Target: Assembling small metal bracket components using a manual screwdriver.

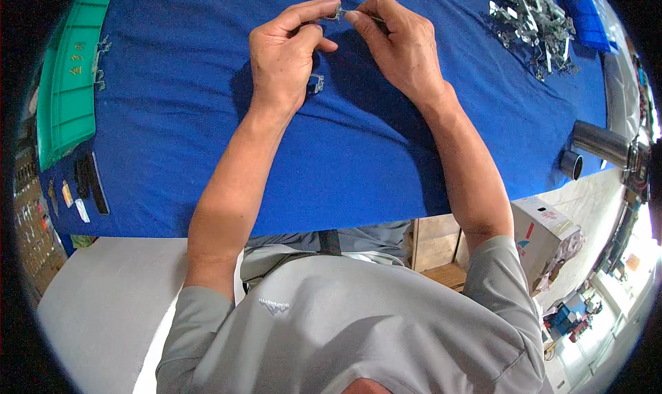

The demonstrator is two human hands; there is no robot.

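Note:
Above the blue cloth, at the far middle, my left hand [283, 59] pinches a small metal bracket [337, 12] between thumb and fingers. My right hand [403, 46] comes at it from the other side, thumb and forefinger closed on a thin metal pin [348, 11] that meets the bracket. Whether the pin is a separate piece or part of the bracket is too small to tell. Another small metal bracket [317, 84] lies on the cloth beside my left wrist, partly hidden by it.
A heap of metal brackets [534, 25] lies at the far right beside a blue bin [586, 15]. At the left stands a green bin [69, 77], with metal pieces along its edge. Black strips [93, 184] lie near the left corner, and a metal cylinder [600, 144] at the right edge.

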